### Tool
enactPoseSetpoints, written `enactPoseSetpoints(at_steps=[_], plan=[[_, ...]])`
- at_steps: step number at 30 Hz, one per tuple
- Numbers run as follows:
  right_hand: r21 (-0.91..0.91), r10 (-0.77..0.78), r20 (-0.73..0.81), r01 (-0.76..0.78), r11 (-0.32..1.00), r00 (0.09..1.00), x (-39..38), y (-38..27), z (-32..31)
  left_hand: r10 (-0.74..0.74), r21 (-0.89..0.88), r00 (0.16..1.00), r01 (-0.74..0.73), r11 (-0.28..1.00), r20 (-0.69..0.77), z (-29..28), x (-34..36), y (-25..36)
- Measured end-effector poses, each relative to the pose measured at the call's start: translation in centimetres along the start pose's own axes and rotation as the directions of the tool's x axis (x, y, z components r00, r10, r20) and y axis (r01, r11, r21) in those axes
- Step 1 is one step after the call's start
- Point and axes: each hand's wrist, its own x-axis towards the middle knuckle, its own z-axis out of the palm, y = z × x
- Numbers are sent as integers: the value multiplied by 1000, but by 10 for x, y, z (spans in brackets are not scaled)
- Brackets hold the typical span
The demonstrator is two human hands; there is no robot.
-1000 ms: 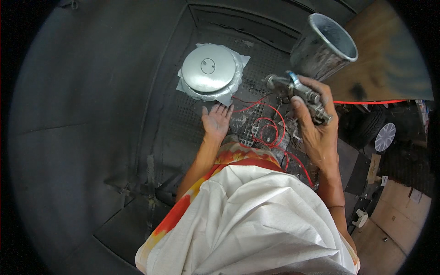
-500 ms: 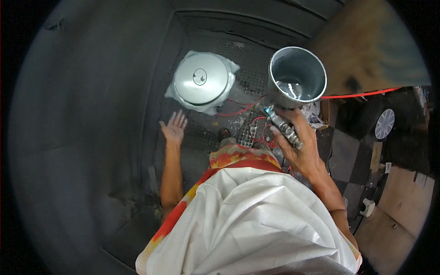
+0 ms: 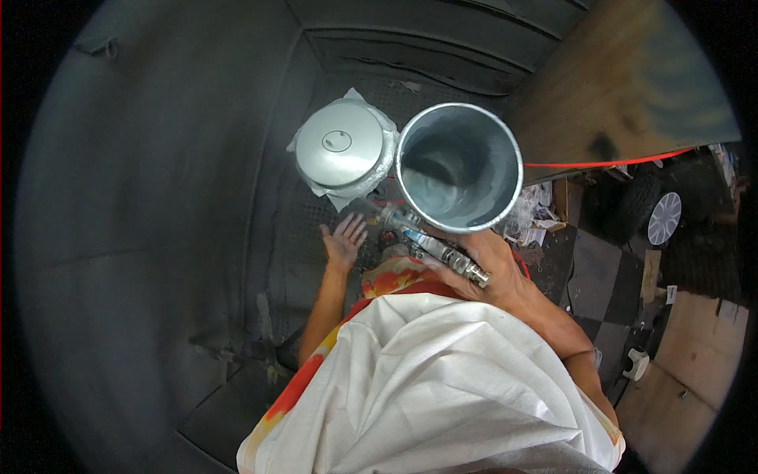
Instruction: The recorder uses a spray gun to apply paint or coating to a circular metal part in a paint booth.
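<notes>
My right hand (image 3: 488,265) is wrapped round a metal paint spray gun (image 3: 448,254), its nozzle end toward the left. On top of the gun sits a wide metal cup (image 3: 493,146), uncovered, with greyish wet-looking liquid or residue inside. My left hand (image 3: 345,241) is held out palm up with fingers spread, holding nothing, just below the gun's nozzle end. Beyond it stands a round silver domed cover (image 3: 335,162) with a small oval mark at its centre. Pale crumpled plastic wrap (image 3: 384,166) surrounds its edge. The trigger is hidden by the gun and my fingers.
Dark walls (image 3: 158,197) enclose the left and far sides. At right stands a brown board (image 3: 616,103), with a red hose (image 3: 608,164) along its lower edge. Beyond lie a tyre (image 3: 636,205), a silver wheel cover (image 3: 665,219), crumpled papers (image 3: 530,213) and a wooden cabinet (image 3: 687,347).
My right hand has brought the spray gun and its cup leftward and closer. My left hand has moved right, toward the nozzle end, staying spread.
</notes>
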Motion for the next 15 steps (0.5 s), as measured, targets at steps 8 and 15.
enactPoseSetpoints(at_steps=[8, 15], plan=[[5, 305, -195, -310, 951, 932, 3, 13, -23, 46, -56, 974, -35, 998, 220, 66, -26, -2], [157, 398, -344, -366, 917, 851, 22, 9, -35, 106, -362, 965, -13, 932, 239, 114, -38, 3]])
